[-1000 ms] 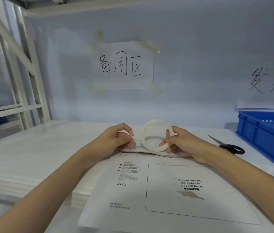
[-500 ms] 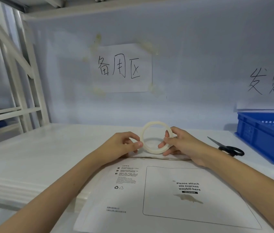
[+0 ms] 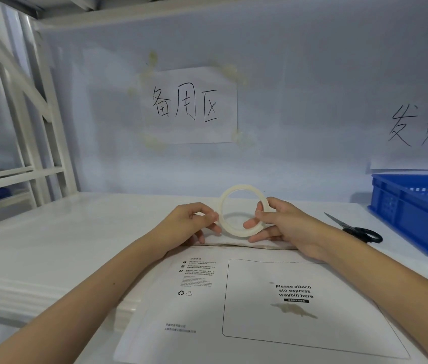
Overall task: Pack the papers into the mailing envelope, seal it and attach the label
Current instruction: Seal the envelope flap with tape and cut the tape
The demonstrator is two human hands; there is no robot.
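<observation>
My left hand (image 3: 194,222) and right hand (image 3: 283,227) both pinch thin white tape ring (image 3: 243,210) above white printed mailing envelope (image 3: 260,306), far edge.

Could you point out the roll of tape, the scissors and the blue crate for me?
roll of tape (image 3: 236,189), head view, top of the ring.
scissors (image 3: 365,233), head view, black handle.
blue crate (image 3: 415,214), head view, its left wall.
</observation>
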